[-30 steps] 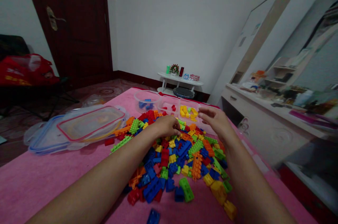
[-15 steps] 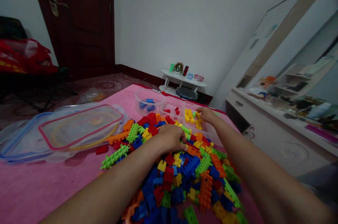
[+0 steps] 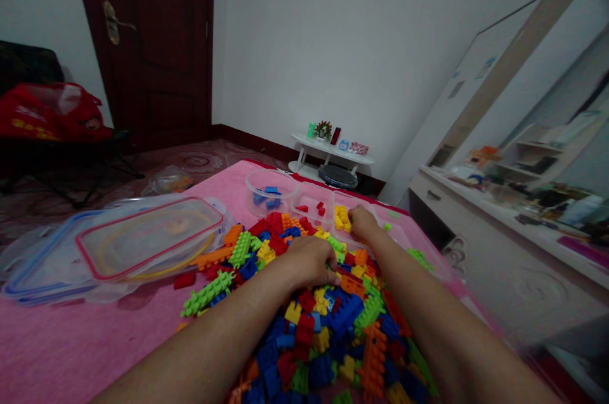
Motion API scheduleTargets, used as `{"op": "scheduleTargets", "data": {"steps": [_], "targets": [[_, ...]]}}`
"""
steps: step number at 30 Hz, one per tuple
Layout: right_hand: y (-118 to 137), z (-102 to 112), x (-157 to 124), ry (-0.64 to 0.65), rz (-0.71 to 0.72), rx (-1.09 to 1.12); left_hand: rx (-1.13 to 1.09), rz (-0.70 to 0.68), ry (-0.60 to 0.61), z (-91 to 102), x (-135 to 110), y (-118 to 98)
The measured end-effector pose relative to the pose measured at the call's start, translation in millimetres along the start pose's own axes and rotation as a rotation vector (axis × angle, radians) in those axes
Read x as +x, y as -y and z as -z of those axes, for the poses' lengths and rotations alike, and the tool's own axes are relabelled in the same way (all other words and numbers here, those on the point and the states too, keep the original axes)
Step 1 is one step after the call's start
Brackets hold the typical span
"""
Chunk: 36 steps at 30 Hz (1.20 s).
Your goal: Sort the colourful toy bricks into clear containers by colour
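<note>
The left hand (image 3: 311, 259) lies on top of the pile of building blocks (image 3: 333, 321) in the lower middle of the frame, with the fingers bent down into the pieces. I cannot tell if they pinch one block or only press on the heap. The right hand (image 3: 364, 223) reaches further up the frame and dips into the clear rectangular container (image 3: 353, 196) where the yellow blocks (image 3: 340, 219) are. Its fingers point down behind the back of the hand, so I cannot tell if they are holding a block or spread. In my judgement the step is the placing of yellow pieces with the other yellow ones. To do it well, the hand should go low inside the walls before the fingers open, so nothing bounces into the neighbouring container with red blocks (image 3: 309, 201) or the round bowl with blue blocks (image 3: 253, 179) to its left. The left hand can keep the pile steady, because a push may slide pieces off the pink cloth (image 3: 95, 340). The yellow blocks lie jumbled with no common direction — they are too small to read their long axis. Their container opens upward, in a row going left to right. Stacked clear lids (image 3: 143, 245) rest at the middle left.
</note>
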State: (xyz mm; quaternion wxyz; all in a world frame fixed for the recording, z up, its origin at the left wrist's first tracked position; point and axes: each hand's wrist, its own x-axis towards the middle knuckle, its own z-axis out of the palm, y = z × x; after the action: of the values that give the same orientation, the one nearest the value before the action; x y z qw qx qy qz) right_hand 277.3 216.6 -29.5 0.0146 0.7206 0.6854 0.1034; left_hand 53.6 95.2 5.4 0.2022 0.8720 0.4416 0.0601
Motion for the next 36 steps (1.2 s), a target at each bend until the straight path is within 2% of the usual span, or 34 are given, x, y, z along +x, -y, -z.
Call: {"op": "scheduleTargets", "data": {"steps": [5,12,15,20,26,30,33,36], "targets": [[-13,16,-8,-0.093,0.035,0.043,-0.023,-0.012,0.002,-1.2,1,1],[-77,74,-26,-0.221,-0.065,0.148,-0.045,-0.018,0.026,-3.9,4,4],[-99,87,-41,-0.214,-0.096,0.246,-0.046,-0.036,0.013,-5.8,6,6],[-124,83,-74,-0.161,-0.108,0.341,-0.037,-0.033,0.013,-6.7,6,6],[-136,60,-142,0.042,-0.028,0.376,-0.06,-0.073,0.022,-9.3,7,9],[-137,51,-182,0.03,0.01,0.39,-0.058,-0.083,0.016,-12.7,10,11],[-141,54,-192,0.022,0.022,0.399,-0.058,-0.088,0.004,-12.8,9,11],[-144,61,-185,0.035,-0.018,0.409,-0.065,-0.06,0.008,-10.4,7,8]]}}
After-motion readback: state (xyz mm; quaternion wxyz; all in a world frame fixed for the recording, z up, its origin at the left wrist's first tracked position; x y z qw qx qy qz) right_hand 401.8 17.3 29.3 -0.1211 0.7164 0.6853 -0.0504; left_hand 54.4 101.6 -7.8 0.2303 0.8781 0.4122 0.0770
